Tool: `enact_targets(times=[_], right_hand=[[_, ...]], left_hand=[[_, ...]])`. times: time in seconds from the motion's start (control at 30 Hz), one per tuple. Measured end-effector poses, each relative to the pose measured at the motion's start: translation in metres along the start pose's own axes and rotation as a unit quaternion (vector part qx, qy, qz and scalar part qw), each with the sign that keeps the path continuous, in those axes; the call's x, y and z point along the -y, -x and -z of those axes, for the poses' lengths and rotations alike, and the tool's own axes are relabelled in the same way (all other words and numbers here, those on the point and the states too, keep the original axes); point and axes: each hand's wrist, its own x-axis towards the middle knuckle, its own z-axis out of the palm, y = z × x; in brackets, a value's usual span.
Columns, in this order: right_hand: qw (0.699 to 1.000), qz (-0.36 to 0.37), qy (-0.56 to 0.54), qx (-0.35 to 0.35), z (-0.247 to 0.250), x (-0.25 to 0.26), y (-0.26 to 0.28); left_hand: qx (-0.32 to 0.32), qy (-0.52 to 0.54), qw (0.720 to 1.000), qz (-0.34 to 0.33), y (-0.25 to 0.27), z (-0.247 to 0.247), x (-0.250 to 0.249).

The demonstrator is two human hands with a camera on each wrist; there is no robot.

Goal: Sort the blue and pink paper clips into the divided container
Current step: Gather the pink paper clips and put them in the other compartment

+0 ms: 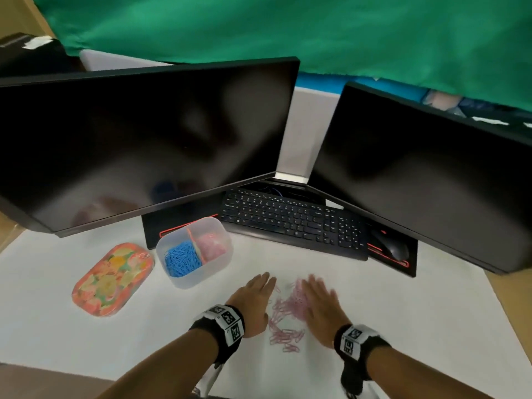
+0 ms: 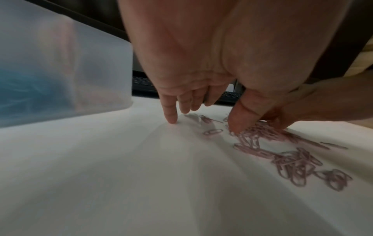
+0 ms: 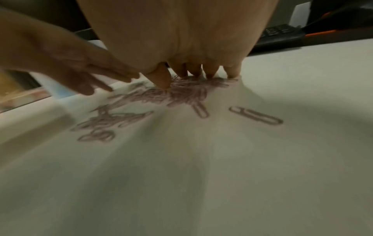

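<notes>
A loose heap of pink paper clips (image 1: 286, 315) lies on the white sheet between my two hands. My left hand (image 1: 254, 300) lies flat just left of the heap, fingers straight, fingertips (image 2: 171, 119) on the sheet. My right hand (image 1: 319, 300), blurred, is flat on the heap's right side, its fingertips (image 3: 210, 73) touching the pink clips (image 3: 181, 92). The translucent divided container (image 1: 213, 269) stands to the upper left, with blue clips (image 1: 181, 260) in its left half and pink clips (image 1: 211, 246) in its right half.
A floral tin lid (image 1: 112, 279) lies left of the container. A black keyboard (image 1: 293, 223) and mouse (image 1: 393, 246) sit behind the hands, under two dark monitors (image 1: 144, 145). One stray pink clip (image 3: 255, 117) lies right of the heap.
</notes>
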Motion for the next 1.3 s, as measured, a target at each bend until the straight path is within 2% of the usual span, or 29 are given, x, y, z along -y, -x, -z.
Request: enact_targets(times=[0.1, 0.2, 0.27, 0.33, 0.4, 0.43, 0.53, 0.67, 0.73, 0.83, 0.93, 1.13, 1.23, 1.3], right_hand=[[0.997, 0.076, 0.002, 0.019, -0.009, 0.003, 0.015], [0.994, 0.094, -0.053, 0.020, -0.004, -0.001, 0.029], [0.995, 0.055, -0.082, -0.021, 0.001, -0.012, 0.035], [0.994, -0.017, -0.089, -0.062, 0.003, -0.025, 0.043], [0.992, -0.068, -0.092, -0.051, 0.000, -0.034, 0.052], [0.993, -0.072, -0.082, -0.036, -0.004, -0.036, 0.056], [0.998, -0.011, -0.057, 0.000, -0.017, -0.032, 0.066], [0.990, 0.062, -0.121, 0.036, -0.022, -0.017, 0.066], [0.989, 0.039, -0.141, -0.006, -0.021, -0.022, 0.064], [0.986, -0.052, -0.120, -0.100, -0.018, -0.040, 0.068], [0.982, -0.115, -0.128, -0.083, -0.020, -0.047, 0.074], [0.979, -0.081, -0.178, -0.064, -0.027, -0.015, 0.052], [0.974, -0.038, -0.207, -0.089, -0.020, 0.000, 0.041], [0.969, -0.036, -0.221, -0.107, -0.010, -0.005, 0.042]], left_hand=[[0.009, -0.053, 0.998, -0.025, -0.009, -0.005, -0.010], [0.031, -0.080, 0.994, -0.066, -0.007, -0.012, -0.016], [0.044, -0.085, 0.990, -0.106, -0.001, -0.018, -0.017], [0.046, -0.072, 0.987, -0.138, 0.006, -0.022, -0.016], [0.031, -0.042, 0.988, -0.148, 0.012, -0.024, -0.014], [0.014, -0.030, 0.989, -0.146, 0.014, -0.025, -0.013], [-0.020, -0.031, 0.992, -0.120, 0.014, -0.022, -0.010], [-0.012, -0.074, 0.994, -0.085, 0.009, -0.013, -0.014], [-0.028, -0.076, 0.995, -0.057, 0.007, -0.010, -0.016], [-0.021, -0.039, 0.999, 0.019, 0.010, -0.009, -0.015], [0.028, -0.005, 0.997, 0.067, 0.016, -0.017, -0.016], [0.024, -0.021, 0.997, 0.072, 0.011, -0.033, -0.041], [0.007, -0.014, 0.997, 0.069, 0.006, -0.032, -0.047], [-0.001, -0.003, 0.998, 0.064, 0.006, -0.031, -0.043]])
